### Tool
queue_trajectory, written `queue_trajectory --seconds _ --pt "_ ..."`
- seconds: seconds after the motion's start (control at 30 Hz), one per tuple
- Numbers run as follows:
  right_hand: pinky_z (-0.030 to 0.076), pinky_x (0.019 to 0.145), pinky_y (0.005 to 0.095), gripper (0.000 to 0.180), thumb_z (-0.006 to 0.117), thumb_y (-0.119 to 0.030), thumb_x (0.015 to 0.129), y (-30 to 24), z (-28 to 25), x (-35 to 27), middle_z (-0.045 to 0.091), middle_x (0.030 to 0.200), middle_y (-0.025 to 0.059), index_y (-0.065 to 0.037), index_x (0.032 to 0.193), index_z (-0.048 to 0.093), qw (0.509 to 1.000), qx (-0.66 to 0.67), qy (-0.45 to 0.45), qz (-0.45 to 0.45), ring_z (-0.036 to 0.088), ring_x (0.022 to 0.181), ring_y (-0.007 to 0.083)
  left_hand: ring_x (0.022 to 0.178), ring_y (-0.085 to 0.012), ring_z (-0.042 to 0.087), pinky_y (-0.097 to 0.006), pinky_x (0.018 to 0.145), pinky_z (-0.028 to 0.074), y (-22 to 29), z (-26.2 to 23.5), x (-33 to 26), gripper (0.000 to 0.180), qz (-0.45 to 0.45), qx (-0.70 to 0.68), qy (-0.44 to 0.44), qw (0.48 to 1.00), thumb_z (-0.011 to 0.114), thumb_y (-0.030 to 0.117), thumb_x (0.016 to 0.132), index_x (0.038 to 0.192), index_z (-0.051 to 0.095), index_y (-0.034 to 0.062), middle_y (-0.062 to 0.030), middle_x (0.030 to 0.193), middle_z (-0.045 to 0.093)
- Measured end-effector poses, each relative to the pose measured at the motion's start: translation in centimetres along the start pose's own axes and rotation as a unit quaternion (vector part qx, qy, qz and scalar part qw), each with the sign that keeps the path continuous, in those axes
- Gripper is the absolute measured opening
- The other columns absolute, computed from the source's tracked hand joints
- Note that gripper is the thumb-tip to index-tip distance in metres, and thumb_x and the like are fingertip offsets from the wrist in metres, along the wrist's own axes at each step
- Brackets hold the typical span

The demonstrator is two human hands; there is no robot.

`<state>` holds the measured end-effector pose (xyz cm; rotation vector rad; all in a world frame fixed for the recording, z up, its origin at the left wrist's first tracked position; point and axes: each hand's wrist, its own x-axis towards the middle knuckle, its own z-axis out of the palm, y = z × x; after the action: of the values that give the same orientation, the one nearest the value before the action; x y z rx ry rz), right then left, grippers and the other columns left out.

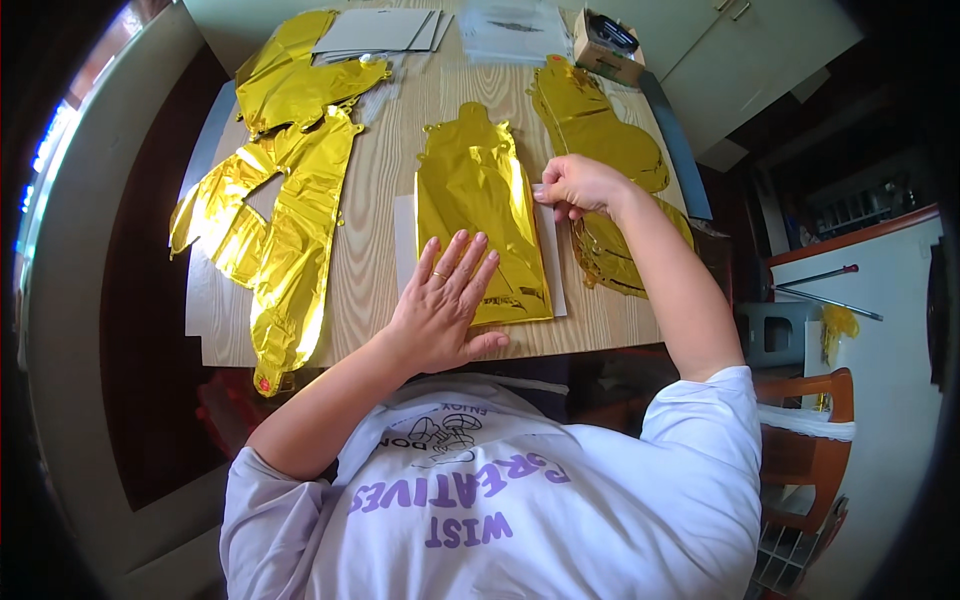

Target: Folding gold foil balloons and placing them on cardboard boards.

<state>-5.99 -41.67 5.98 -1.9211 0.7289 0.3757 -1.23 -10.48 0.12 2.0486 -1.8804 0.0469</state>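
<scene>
A folded gold foil balloon (468,185) lies at the middle of the table, over a white card (405,240) whose edges show at both sides. My left hand (440,300) rests flat on its lower left part, fingers stretched and a ring on one. At the upper right edge of the card, my right hand (582,187) is closed in a pinch on the card's edge, beside the foil. Another gold foil balloon (600,125) lies flat to the right, partly behind my right wrist. More flat gold foil balloons (300,200) spread over the left side.
White cards (375,30) are stacked at the far edge of the wooden table (375,290). Beside them sit clear plastic bags (515,35) and a cardboard box (610,55) with a dark object in it. A wooden chair (835,440) and a grey stool (775,335) stand at the right.
</scene>
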Motion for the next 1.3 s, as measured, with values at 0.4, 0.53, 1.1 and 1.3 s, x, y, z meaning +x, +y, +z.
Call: queue_trajectory --seconds 0.4,0.53,1.1,1.3 --pt "0.049 0.054 0.0282 0.016 0.070 -0.013 0.096 3.5 -13.0 -4.0 0.066 0.080 0.0048 -0.004 0.105 0.061 0.901 0.006 0.399 -0.171 0.059 0.064 0.0131 0.157 -0.0412 0.016 -0.055 0.127 0.006 1.4 -1.9 -1.3 0.109 0.001 -0.043 -0.058 0.997 0.056 0.077 0.086 0.159 0.032 -0.0003 -0.0233 0.167 0.025" --pt "0.040 0.049 0.0225 0.008 0.066 -0.007 0.097 4.2 -10.3 -13.2 0.062 0.074 0.0006 -0.003 0.100 0.060 0.937 -0.009 0.330 -0.113 0.051 0.056 0.0067 0.156 -0.0435 0.021 -0.057 0.126 0.012 2.7 -2.2 -3.6 0.099 -0.030 -0.056 -0.039 0.997 0.074 0.049 0.081 0.157 0.035 -0.0006 -0.0240 0.165 0.029" --pt "0.055 0.067 0.0372 0.019 0.075 -0.011 0.089 4.8 7.9 -8.1 0.071 0.083 0.0136 0.000 0.098 0.063 0.950 -0.037 0.282 -0.131 0.069 0.072 0.0233 0.156 -0.0428 0.018 -0.055 0.126 0.009 3.2 -2.7 -3.5 0.089 -0.041 -0.070 -0.056 0.995 0.055 0.057 0.096 0.159 0.030 0.0000 -0.0245 0.166 0.026" --pt "0.056 0.076 0.0406 0.021 0.073 -0.013 0.090 5.1 8.6 -8.3 0.071 0.093 0.0153 0.000 0.104 0.063 0.932 -0.065 0.321 -0.156 0.069 0.082 0.0289 0.156 -0.0430 0.016 -0.055 0.126 0.009 3.5 -2.0 -2.2 0.095 -0.033 -0.075 -0.062 0.995 0.063 0.057 0.092 0.161 0.027 0.0023 -0.0236 0.167 0.024"
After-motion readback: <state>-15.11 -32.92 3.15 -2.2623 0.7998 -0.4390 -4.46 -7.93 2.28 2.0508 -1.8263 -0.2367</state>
